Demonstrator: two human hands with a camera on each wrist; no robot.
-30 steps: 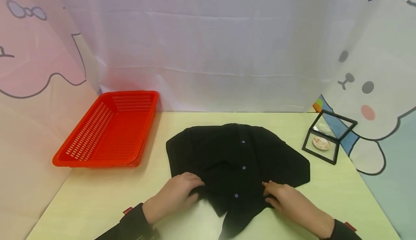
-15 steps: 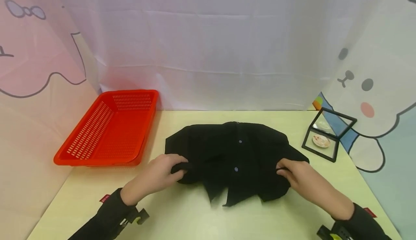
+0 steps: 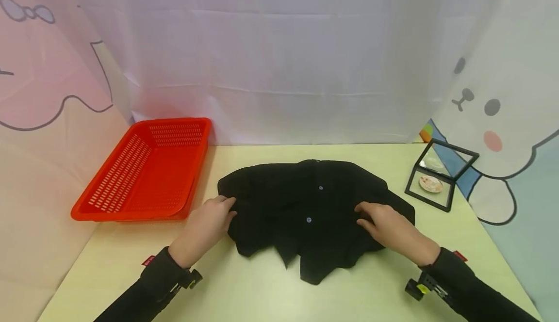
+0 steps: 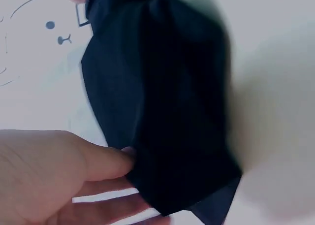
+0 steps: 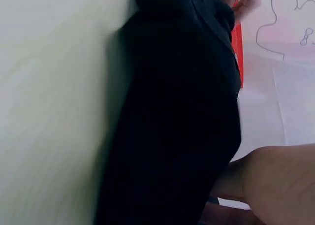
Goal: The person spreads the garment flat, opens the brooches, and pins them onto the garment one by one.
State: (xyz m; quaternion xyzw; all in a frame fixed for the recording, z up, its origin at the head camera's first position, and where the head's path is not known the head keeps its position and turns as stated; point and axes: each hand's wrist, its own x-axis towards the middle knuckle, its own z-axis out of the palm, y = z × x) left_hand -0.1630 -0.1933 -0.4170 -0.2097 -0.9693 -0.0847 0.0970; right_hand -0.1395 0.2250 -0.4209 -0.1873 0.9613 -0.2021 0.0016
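Note:
A black button-up shirt lies bunched across the middle of the table, its pointed hem corners toward me and a few pale buttons down its front. My left hand is at the shirt's left edge. In the left wrist view the thumb extends to the black cloth, with a gap between it and the straight fingers below. On the right side of the shirt rests my right hand, index finger and thumb slightly apart on the cloth. The right wrist view hides its fingertips behind the dark fabric.
A red plastic basket stands at the back left, beside the shirt. At the back right is a black folding frame with a small pale oval object on it. White fabric hangs along the table's rear edge.
The hands lifted the hem from its lower edge and drew it up; the cloth now lies lower again. Both hands have since shifted left, with wider gaps between thumb and fingers.

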